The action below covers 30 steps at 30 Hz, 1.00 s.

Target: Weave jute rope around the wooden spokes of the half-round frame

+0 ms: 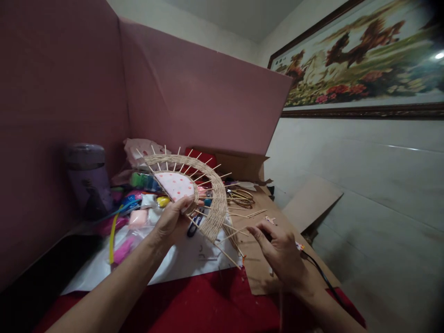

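Note:
My left hand (177,213) grips a half-round woven fan frame (217,201) by its inner edge. Its middle is a half disc of pale fabric with pink dots (176,185). Thin wooden sticks fan out from there through a band of wound tan twine, their tips sticking out past the band. To the right, my right hand (275,247) is closed, thumb against curled fingers, on a strand of twine (227,238) that runs to the lower end of the band. The part of the strand inside the fingers is hidden.
Behind the fan lie bagged coloured clay packs (138,218) and a purple tumbler (89,180). A brown cardboard sheet (258,273) bears loose sticks (256,213) and a coil of cord (241,199). White paper (166,270) and red cloth (194,307) cover the front; a black cable (322,273) runs at right.

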{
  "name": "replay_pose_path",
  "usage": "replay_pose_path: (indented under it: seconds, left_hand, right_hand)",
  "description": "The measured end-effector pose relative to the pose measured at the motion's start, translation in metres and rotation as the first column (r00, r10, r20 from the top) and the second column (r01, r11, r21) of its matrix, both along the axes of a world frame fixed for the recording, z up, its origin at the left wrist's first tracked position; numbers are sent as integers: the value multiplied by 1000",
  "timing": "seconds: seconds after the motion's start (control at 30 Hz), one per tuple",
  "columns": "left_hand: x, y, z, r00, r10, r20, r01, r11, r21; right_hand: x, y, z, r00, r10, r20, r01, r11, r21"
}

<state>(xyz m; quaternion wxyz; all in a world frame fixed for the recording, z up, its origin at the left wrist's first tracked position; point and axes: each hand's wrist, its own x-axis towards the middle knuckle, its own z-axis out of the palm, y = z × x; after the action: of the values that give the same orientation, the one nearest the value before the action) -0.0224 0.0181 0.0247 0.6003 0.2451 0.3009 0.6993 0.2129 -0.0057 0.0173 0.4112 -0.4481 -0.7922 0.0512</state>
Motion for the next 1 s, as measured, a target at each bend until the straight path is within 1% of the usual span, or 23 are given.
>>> replay_pose_path:
  seconds: [0.07, 0.13, 0.23, 0.3, 0.37, 0.47, 0.57, 0.7, 0.8, 0.87, 0.93, 1.0]
  left_hand:
    - [0, -1, 1, 1000, -10, -2, 10, 1000, -21]
    - [0, -1, 2, 999, -39, 15, 39, 999, -12]
    - [-2, -1, 4, 994, -87, 65, 88, 996, 0]
    - [-3, -1, 5, 990, -93, 108, 95, 995, -19]
    - [-3, 0, 5, 984, -107, 140, 112, 993, -28]
    - [-2, -1, 5, 973, -178, 150, 182, 983, -10]
    - [0, -3, 3, 966, -220, 132, 226, 974, -30]
    - [1, -4, 0, 965, -245, 92, 250, 967, -49]
    - [2, -5, -1, 966, -252, 56, 255, 966, -52]
    - [2, -5, -3, 963, -268, 27, 269, 962, -53]
    - [2, -3, -6, 958, -287, 3, 287, 957, -26]
    - [2, -2, -8, 956, -292, -15, 292, 956, 6]
  right_hand:
    - [-1, 5, 2, 1000, 2, -4, -2, 1000, 8]
    - [-2, 8, 0, 1000, -2, -12, 2, 1000, 14]
    - [-3, 8, -8, 999, -15, -29, 15, 1000, 18]
    - [-5, 6, -14, 998, -24, -63, 24, 1000, 0]
    - [-8, 5, -20, 993, -13, -118, 5, 998, -65]
    - [-16, 6, -22, 977, 37, -211, -82, 975, -208]
    - [-26, 11, -20, 957, 56, -285, -138, 951, -276]
    - [-34, 17, -19, 941, 67, -332, -165, 946, -278]
    - [-33, 22, -22, 932, 84, -353, -194, 938, -289]
    - [-32, 25, -25, 922, 87, -378, -220, 921, -323]
    - [-32, 28, -29, 909, 82, -408, -243, 900, -361]
    - [-32, 31, -33, 893, 77, -443, -260, 893, -369]
